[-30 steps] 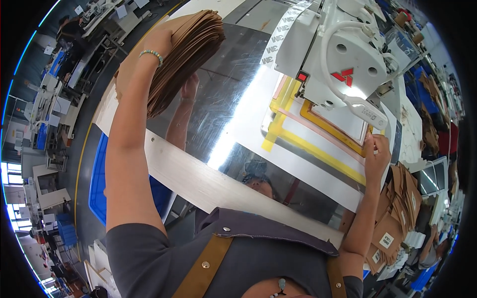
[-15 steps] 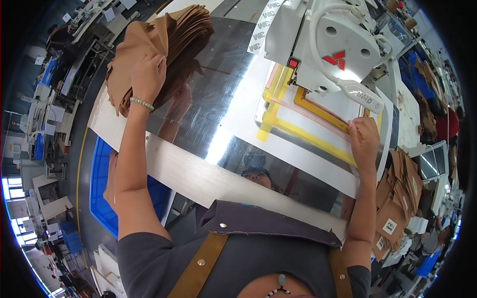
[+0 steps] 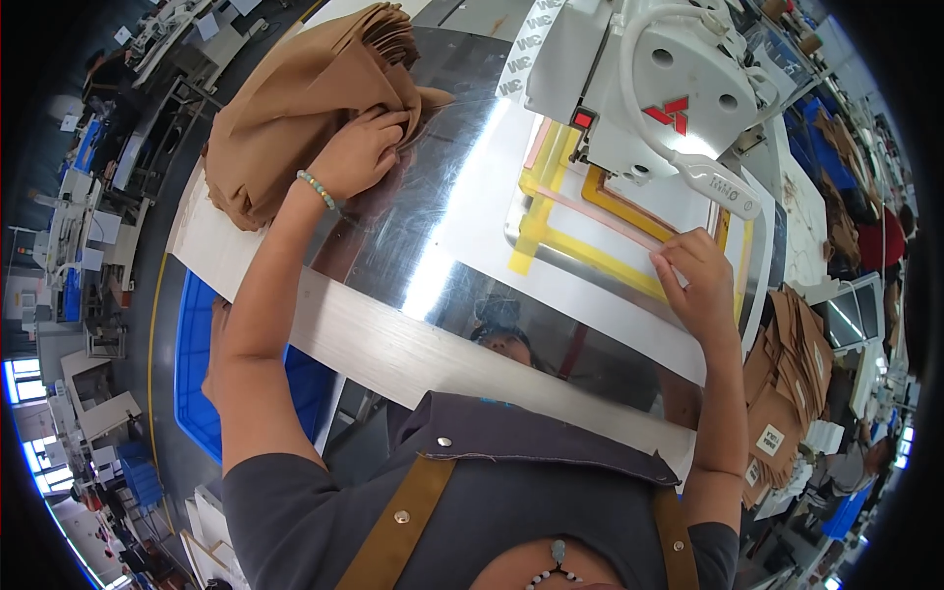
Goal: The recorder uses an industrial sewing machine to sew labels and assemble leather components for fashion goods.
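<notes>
A thick folded stack of brown fabric pieces (image 3: 285,128) lies at the far left of the shiny metal table plate (image 3: 393,246). My left hand (image 3: 362,152) is closed on the stack's right-hand edge, its fingers curled into the fabric. On the right, my right hand (image 3: 700,280) hovers at the near edge of a clamp frame (image 3: 629,211) bordered with yellow tape. Its fingers bend in toward the thumb; anything between them is hidden. Above the frame stands the white head of a sewing machine (image 3: 669,98).
Below the table's left edge sits a blue bin (image 3: 202,374). Brown pieces with white labels (image 3: 777,413) are piled at the right, near a small screen (image 3: 851,320). A pale board (image 3: 393,354) runs along the table's front edge. Other workbenches line the left background.
My left hand has moved right and down the stack, to its right-hand edge, and the fabric there has folded over. My right hand has shifted left along the frame from its right corner.
</notes>
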